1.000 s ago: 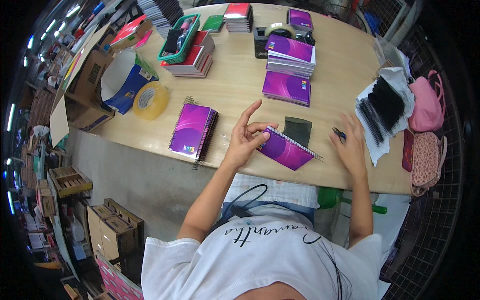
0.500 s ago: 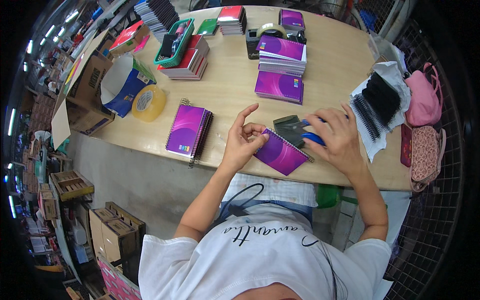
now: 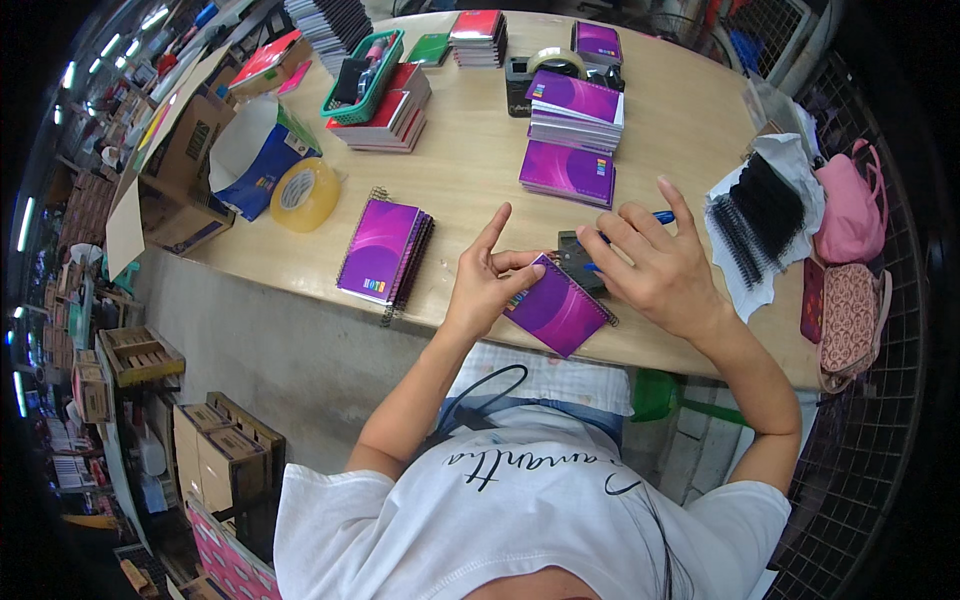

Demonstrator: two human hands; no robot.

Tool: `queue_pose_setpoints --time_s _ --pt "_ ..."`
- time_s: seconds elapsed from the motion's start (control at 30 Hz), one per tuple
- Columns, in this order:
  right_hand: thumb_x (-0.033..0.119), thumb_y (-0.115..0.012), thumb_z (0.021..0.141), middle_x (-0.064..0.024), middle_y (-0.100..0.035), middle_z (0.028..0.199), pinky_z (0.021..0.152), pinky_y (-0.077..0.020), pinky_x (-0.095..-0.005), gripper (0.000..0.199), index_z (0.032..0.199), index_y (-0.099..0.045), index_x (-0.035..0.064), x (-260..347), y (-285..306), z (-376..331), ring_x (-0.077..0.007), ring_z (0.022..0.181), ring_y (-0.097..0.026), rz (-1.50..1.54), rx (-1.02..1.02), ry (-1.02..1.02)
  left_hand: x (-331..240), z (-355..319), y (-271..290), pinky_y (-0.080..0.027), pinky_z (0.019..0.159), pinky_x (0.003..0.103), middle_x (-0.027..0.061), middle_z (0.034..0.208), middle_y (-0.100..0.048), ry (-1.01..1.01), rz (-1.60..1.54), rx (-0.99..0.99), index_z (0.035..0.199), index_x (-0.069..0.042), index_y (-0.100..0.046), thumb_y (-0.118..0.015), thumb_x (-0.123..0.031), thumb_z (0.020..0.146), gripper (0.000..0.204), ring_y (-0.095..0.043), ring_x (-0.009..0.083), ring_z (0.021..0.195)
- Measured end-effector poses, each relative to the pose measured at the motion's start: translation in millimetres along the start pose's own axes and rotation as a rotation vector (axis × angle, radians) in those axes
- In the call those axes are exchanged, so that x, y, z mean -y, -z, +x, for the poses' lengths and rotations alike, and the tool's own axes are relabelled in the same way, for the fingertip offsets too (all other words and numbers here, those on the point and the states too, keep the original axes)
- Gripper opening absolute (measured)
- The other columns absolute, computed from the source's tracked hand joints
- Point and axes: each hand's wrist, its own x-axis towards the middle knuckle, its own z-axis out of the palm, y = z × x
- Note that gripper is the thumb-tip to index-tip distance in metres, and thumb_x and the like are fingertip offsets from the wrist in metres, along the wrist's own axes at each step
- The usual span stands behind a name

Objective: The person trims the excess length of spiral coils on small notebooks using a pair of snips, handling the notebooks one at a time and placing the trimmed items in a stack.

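Observation:
My left hand (image 3: 490,283) pinches a small purple spiral notebook (image 3: 560,310) by its upper left corner, thumb on the cover. The notebook lies tilted near the table's front edge, with its dark wire coil on the upper right side. My right hand (image 3: 655,265) is closed round blue-handled pliers (image 3: 664,216), index finger raised; the palm and fingers hide most of the tool. Just beyond the notebook's coil a dark grey flat block (image 3: 578,262) lies on the table, partly covered by the right fingers. To the left stands a stack of coiled purple notebooks (image 3: 382,250).
Stacked purple booklets (image 3: 568,170) lie ahead, beside a tape dispenser (image 3: 518,85). Farther left are a tape roll (image 3: 305,195), a green basket (image 3: 365,85) on red books and a cardboard box (image 3: 185,160). Black coils (image 3: 760,205) and a pink bag (image 3: 848,210) sit right.
My right hand has turned and shifted slightly toward the notebook's coil, and the pliers' handles have swung with it. The left hand keeps its pinch. The whole view has shifted slightly.

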Motion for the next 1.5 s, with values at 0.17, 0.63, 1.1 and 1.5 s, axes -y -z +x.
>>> queue_pose_setpoints --time_s 0.17,0.63,1.1,1.5 --pt "0.02 -0.068 0.071 -0.0002 -0.06 0.096 0.109 -0.0311 -0.0514 0.033 0.103 -0.067 0.0112 -1.0 -0.8 1.6 -0.0161 0.098 -0.059 -0.062 0.035 0.116 -0.7 0.4 0.2 -0.055 0.081 0.028 0.0206 0.099 -0.07 0.008 0.011 0.004 0.151 0.001 -0.017 -0.067 0.008 0.081 0.086 -0.068 0.0181 0.09" --pt "0.021 -0.071 0.079 -0.0166 -0.064 0.092 0.073 -0.0502 -0.0385 0.034 0.105 -0.065 -0.0005 -5.0 3.3 -29.6 -0.0323 0.082 -0.064 0.777 0.094 -0.659 -71.3 -29.6 25.2 -0.05 0.076 0.025 0.0067 0.097 -0.068 -0.499 0.816 -0.29 0.108 0.0 -0.066 -0.058 0.007 0.086 0.025 -0.062 0.0112 0.087" --pt "0.018 -0.074 0.075 -0.0176 -0.049 0.13 0.097 -0.0383 -0.0477 0.046 0.118 -0.064 0.0094 0.7 -71.2 -133.1 -0.0402 0.116 -0.047 0.314 0.098 -0.75 -75.6 58.8 141.3 -0.035 0.091 0.043 0.0114 0.101 -0.051 -0.339 1.428 0.444 0.095 -0.007 -0.054 -0.048 -0.002 0.078 0.019 -0.047 0.0311 0.107" --pt "0.018 -0.077 0.072 -0.0112 -0.056 0.118 0.088 -0.0438 -0.0441 0.032 0.099 -0.065 0.0081 -55.8 -62.7 -137.7 -0.0334 0.104 -0.053 0.207 0.055 -0.857 -83.7 114.4 28.4 -0.045 0.095 0.043 0.0127 0.12 -0.057 -0.814 1.163 0.714 0.111 -0.007 -0.062 -0.063 -0.008 0.085 0.026 -0.053 0.0327 0.114"
